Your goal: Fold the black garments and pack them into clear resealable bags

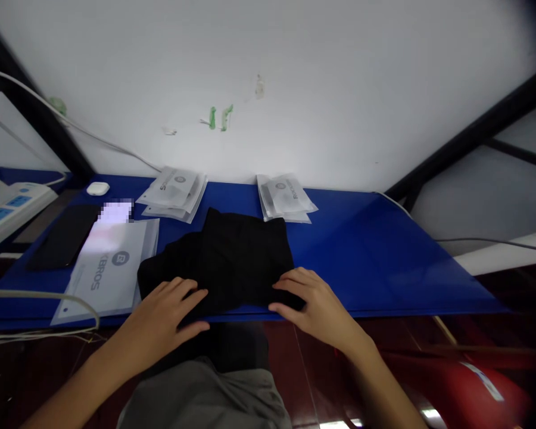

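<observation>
Along the front edge of the blue surface (361, 250), as the head view shows it, a folded black cloth (245, 256) lies between the wearer's two hands, its near side reaching the edge. The left grip (165, 313) is at the cloth's near left part, fingers laid over the fabric; the thumb stands well apart from them, lower down by the surface's edge, so this grip is spread rather than closed. At the near right corner, the right grip (315, 304) has its fingertips on the cloth and its thumb just below, the tips a little apart with black fabric showing between; whether it pinches that fabric I cannot tell. Most of the cloth extends beyond both grips, toward the wall (339, 89). Left of the cloth lies a large printed translucent bag (111, 274), with a dark phone (65, 235) just beside it and a small white case (97, 189) farther back. Two sets of smaller printed bags rest near the wall, one behind the cloth's left side (174, 187), the other behind its right (286, 196).
</observation>
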Motion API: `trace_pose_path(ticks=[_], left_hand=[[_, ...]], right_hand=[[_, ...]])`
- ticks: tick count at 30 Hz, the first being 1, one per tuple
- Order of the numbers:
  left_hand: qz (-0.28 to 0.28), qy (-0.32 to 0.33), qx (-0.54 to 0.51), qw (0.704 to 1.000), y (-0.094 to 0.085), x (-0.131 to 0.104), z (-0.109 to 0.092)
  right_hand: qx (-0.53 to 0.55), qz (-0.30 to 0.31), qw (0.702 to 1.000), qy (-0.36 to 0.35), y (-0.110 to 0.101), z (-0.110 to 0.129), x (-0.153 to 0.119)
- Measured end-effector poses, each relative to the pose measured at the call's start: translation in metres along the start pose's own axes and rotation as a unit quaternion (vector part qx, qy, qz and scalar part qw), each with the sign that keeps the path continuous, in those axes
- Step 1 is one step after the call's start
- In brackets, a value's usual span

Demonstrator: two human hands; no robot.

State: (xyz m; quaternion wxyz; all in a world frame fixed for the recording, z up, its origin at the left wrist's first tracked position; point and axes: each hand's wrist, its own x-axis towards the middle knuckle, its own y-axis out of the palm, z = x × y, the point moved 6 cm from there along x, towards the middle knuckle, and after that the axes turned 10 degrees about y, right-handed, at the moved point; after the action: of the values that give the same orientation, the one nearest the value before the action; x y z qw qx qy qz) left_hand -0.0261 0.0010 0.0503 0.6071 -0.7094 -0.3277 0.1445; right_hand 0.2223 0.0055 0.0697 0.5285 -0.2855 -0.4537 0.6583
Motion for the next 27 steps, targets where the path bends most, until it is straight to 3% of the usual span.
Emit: trace_pose_path(ticks=[5,11,16,22,25,27], left_hand=[[0.041,-0.002,0.011,0.999,0.014,-0.013,0.006],[0.089,-0.025,-0.054,0.994,0.005,-0.016,0.006],[0.054,-0.053,-0.079,0.994,-0.012,-0.015,0.012],[0.006,-0.083,-0.076,0.994,-0.041,-0.002,0.023],[-0.028,-0.105,-0.033,0.994,-0.053,0.016,0.030],[-0.080,-0.130,0.044,0.987,-0.058,0.029,0.031]], right_hand=[[-0.029,0.065,0.997,0.035,0.010,-0.005,-0.009],[-0.004,0.119,0.993,0.027,0.008,-0.005,-0.014],[0.026,0.104,0.994,0.025,-0.004,-0.005,-0.011],[0.102,0.131,0.984,0.063,-0.030,-0.008,0.009],[0.109,0.084,0.986,0.091,-0.038,-0.021,0.028],[0.065,-0.017,0.993,0.101,-0.043,-0.030,0.039]])
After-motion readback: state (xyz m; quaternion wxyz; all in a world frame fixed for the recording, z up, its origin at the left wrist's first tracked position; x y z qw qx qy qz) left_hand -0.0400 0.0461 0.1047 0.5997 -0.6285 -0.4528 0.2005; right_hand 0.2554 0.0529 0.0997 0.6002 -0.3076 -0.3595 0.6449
